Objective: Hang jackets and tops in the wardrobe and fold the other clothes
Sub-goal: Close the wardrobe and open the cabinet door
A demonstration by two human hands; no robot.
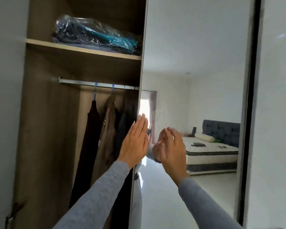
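Observation:
The wardrobe [45, 113] stands partly uncovered on the left, its mirrored sliding door [196, 63] covering the right part. On the metal rail [82, 83] hang a dark maroon garment [91, 129], a brown jacket [109, 129] and a dark top [124, 126], on blue and other hangers. My left hand [134, 141] lies flat, fingers together, against the door's left edge. My right hand [172, 146] is in front of the mirror, fingers loosely curled, and holds nothing.
A plastic bag of blue and teal clothes [96, 37] lies on the upper shelf [82, 49]. The mirror reflects a bed [211, 151] with a blue headboard, a window and white floor. A white wall flanks the wardrobe on the left.

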